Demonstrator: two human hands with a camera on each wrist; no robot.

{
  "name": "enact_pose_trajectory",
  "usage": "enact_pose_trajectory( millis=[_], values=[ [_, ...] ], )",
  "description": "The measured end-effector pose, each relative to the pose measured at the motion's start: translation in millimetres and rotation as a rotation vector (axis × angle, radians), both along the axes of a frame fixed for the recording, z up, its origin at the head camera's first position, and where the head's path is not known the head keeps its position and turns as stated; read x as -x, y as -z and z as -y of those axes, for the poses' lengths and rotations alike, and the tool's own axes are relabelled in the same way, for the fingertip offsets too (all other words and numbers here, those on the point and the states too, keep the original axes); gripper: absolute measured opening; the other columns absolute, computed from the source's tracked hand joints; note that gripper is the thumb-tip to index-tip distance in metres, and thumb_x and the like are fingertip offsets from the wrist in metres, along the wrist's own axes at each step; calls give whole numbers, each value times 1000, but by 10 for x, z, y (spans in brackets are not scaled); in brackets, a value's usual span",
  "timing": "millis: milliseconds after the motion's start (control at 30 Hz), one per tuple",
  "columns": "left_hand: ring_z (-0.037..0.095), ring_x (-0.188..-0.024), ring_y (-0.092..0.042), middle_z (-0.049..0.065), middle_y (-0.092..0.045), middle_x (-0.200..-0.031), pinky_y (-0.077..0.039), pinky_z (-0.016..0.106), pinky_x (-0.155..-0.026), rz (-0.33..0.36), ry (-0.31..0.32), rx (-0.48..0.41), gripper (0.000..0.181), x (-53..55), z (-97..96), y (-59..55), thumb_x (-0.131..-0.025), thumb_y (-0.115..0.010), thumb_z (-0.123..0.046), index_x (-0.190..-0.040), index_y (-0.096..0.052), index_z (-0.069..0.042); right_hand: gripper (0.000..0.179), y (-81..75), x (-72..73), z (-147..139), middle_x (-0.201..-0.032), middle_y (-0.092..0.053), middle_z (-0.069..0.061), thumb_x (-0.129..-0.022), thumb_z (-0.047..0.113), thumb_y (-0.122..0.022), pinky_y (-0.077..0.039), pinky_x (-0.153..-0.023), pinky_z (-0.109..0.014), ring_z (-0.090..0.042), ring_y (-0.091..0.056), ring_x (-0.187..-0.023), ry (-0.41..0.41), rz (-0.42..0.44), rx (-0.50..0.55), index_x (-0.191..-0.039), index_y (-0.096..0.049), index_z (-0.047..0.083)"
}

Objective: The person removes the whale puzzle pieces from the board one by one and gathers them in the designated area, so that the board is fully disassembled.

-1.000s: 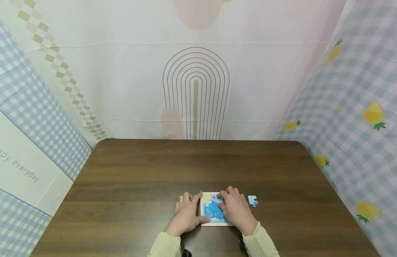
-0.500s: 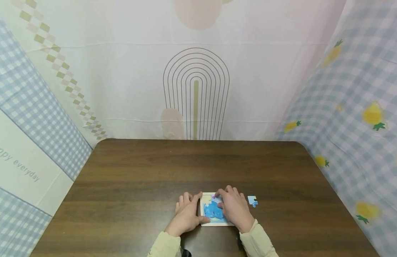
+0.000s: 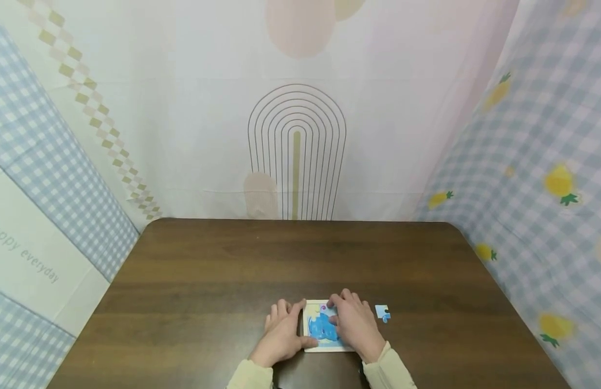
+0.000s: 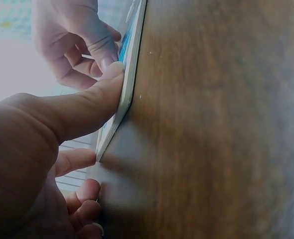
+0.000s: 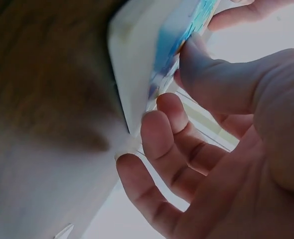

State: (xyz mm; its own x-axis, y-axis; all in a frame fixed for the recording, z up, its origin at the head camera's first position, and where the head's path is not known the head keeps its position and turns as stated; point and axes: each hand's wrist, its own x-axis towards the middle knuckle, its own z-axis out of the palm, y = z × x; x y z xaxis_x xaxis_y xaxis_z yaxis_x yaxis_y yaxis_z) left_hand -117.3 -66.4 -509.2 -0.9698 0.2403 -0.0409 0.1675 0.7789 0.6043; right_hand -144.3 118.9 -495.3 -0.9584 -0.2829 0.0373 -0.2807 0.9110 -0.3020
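A small jigsaw puzzle board (image 3: 329,349) with a pale frame and a blue animal picture lies flat near the table's front. My left hand (image 3: 281,339) holds its left side, thumb over the front rim and index finger at the far left corner. In the left wrist view, the left hand's thumb (image 4: 84,107) presses on the rim. My right hand (image 3: 356,324) covers the board's right part. Its thumb and index finger pinch at a puzzle piece (image 3: 325,309) in the picture, mostly hidden by the fingers; the right wrist view shows its other fingers (image 5: 157,134) curled beside the frame.
A loose light-blue jigsaw piece (image 3: 381,311) lies on the brown wooden table (image 3: 208,281), just right of my right hand. A white patterned cloth (image 3: 208,135) hangs behind the table, and checked cloths hang at both sides.
My right index finger has shifted slightly left over the picture. The left hand and loose piece stay put. The head view has tilted up a little, so everything sits lower in it.
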Motion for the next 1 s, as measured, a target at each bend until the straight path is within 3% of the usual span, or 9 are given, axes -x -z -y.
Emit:
enact_pose_trajectory(
  millis=[500, 700, 1000],
  values=[
    [24, -91, -34, 6, -41, -101, -29, 36, -75, -20, 7, 18, 87, -2, -2, 8, -69, -83, -47, -140, -50, -8, 20, -18, -51, -3, -84, -46, 2, -83, 19, -78, -37, -65, -38, -18, -43, -76, -40, -43, -41, -101, -69, 17],
    [24, -91, -34, 5, -40, -101, -29, 36, -76, -10, 8, 12, 89, -11, 7, 21, -69, -84, -46, -141, -48, -8, 23, 6, -60, 23, -86, -50, -1, -81, 21, -79, -39, -65, -40, -21, -49, -79, -67, -89, -105, -101, -68, 16],
    [24, -91, -34, 5, -41, -102, -29, 36, -76, -21, 3, 21, 88, 11, -7, 61, -69, -83, -47, -140, -49, -9, 26, 21, -36, 7, -88, -47, -2, -82, 17, -78, -39, -62, -40, -22, -45, -79, -61, -52, -42, -105, -64, 14]
  ],
)
